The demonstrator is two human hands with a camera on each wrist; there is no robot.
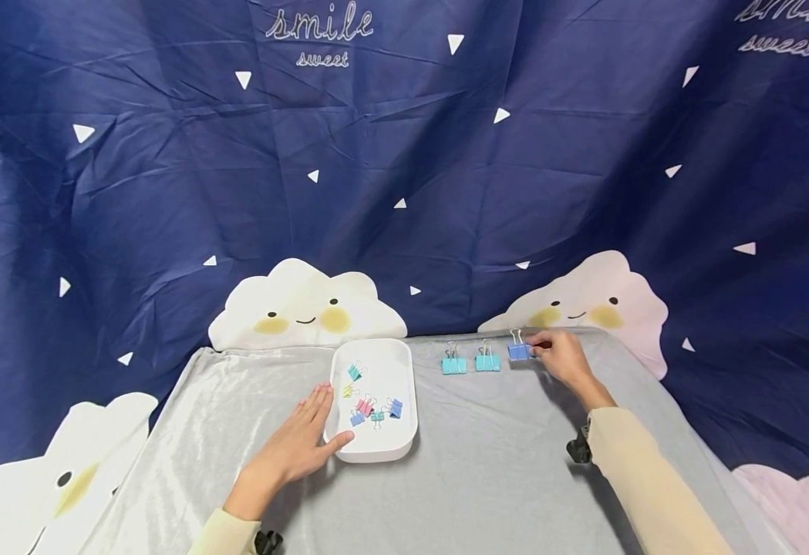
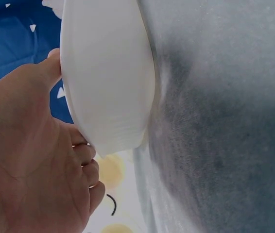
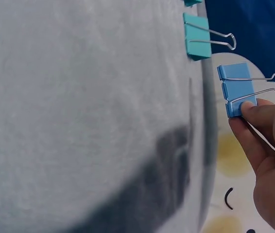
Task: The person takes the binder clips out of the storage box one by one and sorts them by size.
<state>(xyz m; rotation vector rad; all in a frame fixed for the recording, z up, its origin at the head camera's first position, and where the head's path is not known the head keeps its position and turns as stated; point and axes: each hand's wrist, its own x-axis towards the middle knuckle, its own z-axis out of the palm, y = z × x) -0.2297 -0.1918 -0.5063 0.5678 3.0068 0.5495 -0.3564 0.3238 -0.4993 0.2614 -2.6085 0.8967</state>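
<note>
My right hand pinches a blue binder clip by its end, between thumb and fingers, and the clip's wire handles point away toward the table's far edge. To its left, two teal binder clips stand side by side on the cloth. My left hand rests against the left side of a white tray, its fingers extended along the rim and its thumb over the front corner. Inside the tray lie several smaller binder clips, among them a pink one, a yellow one and a blue one.
A grey cloth covers the table. Behind its far edge hangs a dark blue curtain printed with clouds and white triangles. The right forearm's sleeve reaches across the table's right side.
</note>
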